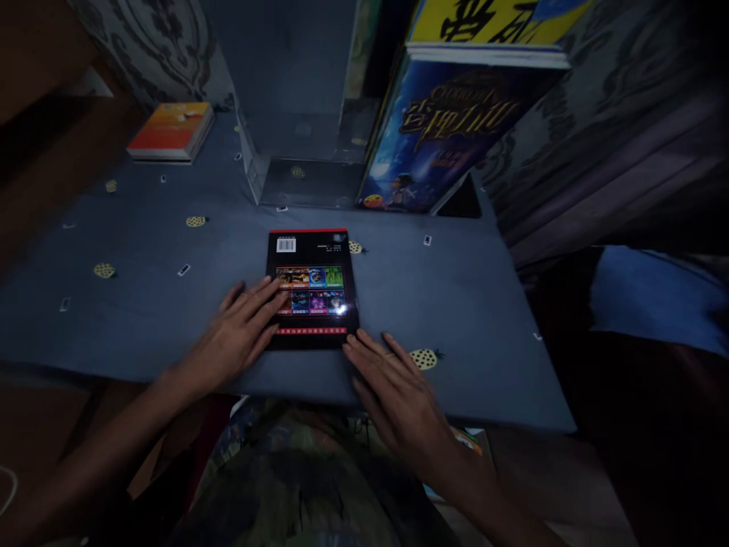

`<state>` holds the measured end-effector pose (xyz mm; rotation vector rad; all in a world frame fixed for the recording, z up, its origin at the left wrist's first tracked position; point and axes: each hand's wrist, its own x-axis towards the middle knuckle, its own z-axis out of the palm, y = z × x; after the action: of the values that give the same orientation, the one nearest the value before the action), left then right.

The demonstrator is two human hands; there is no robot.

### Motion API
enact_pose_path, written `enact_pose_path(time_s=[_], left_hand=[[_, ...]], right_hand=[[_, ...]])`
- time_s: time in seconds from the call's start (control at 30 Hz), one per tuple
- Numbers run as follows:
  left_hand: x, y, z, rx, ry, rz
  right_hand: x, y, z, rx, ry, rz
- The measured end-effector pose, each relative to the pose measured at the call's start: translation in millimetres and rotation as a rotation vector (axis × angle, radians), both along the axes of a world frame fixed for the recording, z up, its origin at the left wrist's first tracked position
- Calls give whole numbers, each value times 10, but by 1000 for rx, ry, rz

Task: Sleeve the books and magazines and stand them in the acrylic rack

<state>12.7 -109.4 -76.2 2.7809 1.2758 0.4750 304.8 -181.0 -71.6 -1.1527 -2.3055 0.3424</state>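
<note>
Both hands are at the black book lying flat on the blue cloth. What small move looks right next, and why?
Probably curl the right hand fingertips under the near right corner of the black book to lift it. The book lies flat, back cover up. The left hand rests open on its left edge, and neither hand grips it yet.

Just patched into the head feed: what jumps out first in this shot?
The black book lying flat at the middle of the blue cloth-covered table, barcode up, with the left hand resting flat on its left edge and the right hand at its near right corner. Behind it, large blue illustrated books lean beside a clear stand, and an orange book stack sits at the far left.
</note>
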Motion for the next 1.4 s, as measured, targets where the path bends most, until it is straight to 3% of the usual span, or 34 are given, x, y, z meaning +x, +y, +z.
enact_pose_path(time_s=[0.13,0.33,0.43,0.63,0.73,0.87,1.07,1.2,1.4], left_hand=[[-8,-96,53,-7,43,-51],[-94,-453,117,-32,161,-181],[-105,-588,91,-27,191,-177],[-119,-579,48,110,133,-182],[-145,-482,144,128,34,-207],[-70,-279,388,82,-183,-241],[157,143,701,-5,-605,-168],[231,494,638,-145,-816,52],[310,958,473,-292,-1140,153]], right_hand=[[3,-62,-61,70,32,-3],[124,-335,-180,111,83,38],[155,-403,-193,120,82,54],[116,-287,-115,144,108,37],[133,-203,-20,107,162,75],[196,-4,126,97,252,130],[151,632,172,91,437,164],[26,1112,44,-4,561,16],[-124,1529,141,-194,702,-80]])
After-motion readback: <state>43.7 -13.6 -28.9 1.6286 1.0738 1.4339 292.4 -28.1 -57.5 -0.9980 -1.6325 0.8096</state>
